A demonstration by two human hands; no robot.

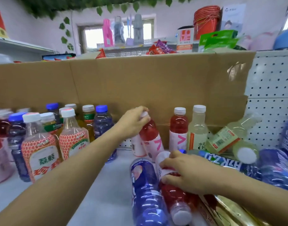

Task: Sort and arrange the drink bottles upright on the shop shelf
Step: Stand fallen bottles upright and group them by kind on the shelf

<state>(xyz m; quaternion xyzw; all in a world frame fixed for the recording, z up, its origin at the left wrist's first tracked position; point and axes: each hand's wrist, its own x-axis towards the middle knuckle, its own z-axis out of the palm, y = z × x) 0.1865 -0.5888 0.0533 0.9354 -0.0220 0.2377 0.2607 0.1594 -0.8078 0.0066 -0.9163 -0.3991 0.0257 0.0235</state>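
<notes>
The left grip [135,121] clasps the cap of a tilted red bottle [149,136], apparently righting it beside its upright twin [178,128] to group like drinks. The right grip [185,173] curls around a fallen red bottle [177,199] lying on the shelf [107,185], likely next.

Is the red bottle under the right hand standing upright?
No, the red bottle gripped by the right hand lies on its side.

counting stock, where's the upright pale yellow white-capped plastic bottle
Head view, right of centre: the pale yellow bottle stands before the brown cardboard box, right of an upright red bottle.
</notes>
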